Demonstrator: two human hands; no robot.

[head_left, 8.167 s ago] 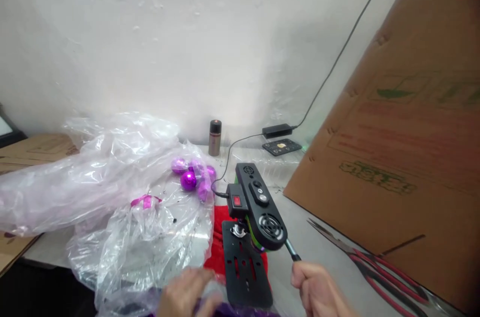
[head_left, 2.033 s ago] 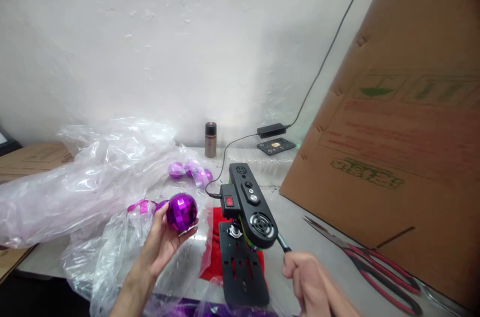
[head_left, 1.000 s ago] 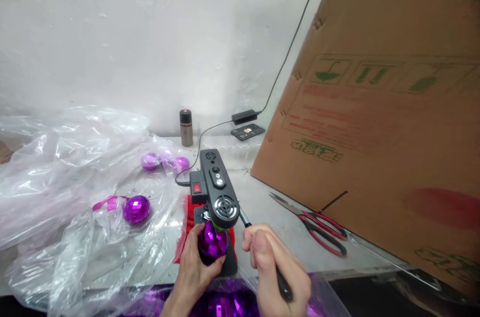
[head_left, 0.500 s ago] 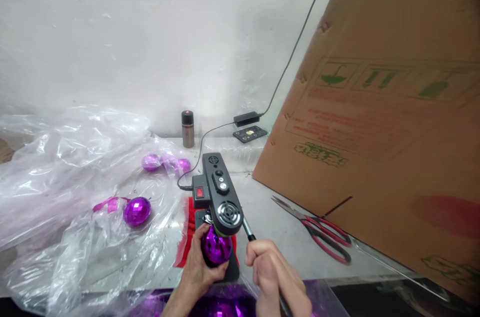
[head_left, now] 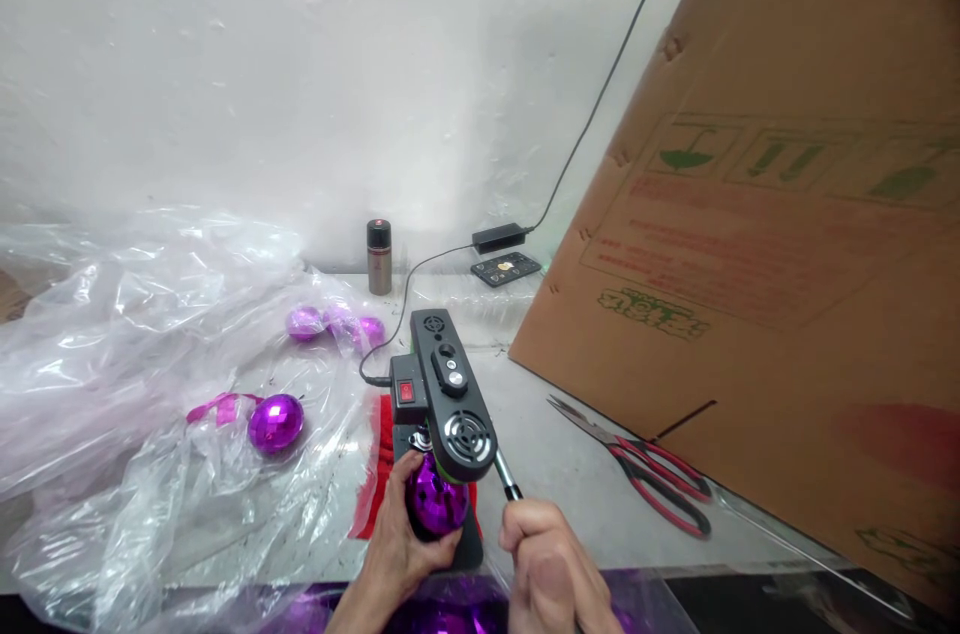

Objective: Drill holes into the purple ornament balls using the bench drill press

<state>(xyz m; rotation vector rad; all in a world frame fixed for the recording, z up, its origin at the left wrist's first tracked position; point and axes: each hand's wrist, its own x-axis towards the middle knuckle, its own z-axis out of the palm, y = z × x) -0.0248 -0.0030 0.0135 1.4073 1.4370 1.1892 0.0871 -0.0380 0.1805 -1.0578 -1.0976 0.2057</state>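
Note:
My left hand (head_left: 405, 544) is wrapped around a shiny purple mirrored ball ornament (head_left: 437, 499), thumb in front and fingers at its left side. The ball sits under the rounded front end of a black electric machine (head_left: 454, 394) with round vents and a red switch. My right hand (head_left: 559, 559) is closed around the dark handle of a metal lever (head_left: 507, 474) at the machine's right side. A black base and a red cloth (head_left: 369, 514) lie beneath the machine. Where the ball meets the machine is partly hidden.
Clear plastic sheeting (head_left: 150, 364) covers the left, with another purple ball (head_left: 276, 424) on it and several under it. A spray can (head_left: 379, 259), a phone (head_left: 505, 268) and a power adapter (head_left: 499, 237) sit behind. Red-handled scissors (head_left: 660, 479) lie right, beside a large cardboard box (head_left: 750, 214).
The machine, ball and both hands appear slightly lower and further right, mostly with a small shift of the camera. Both grips look the same.

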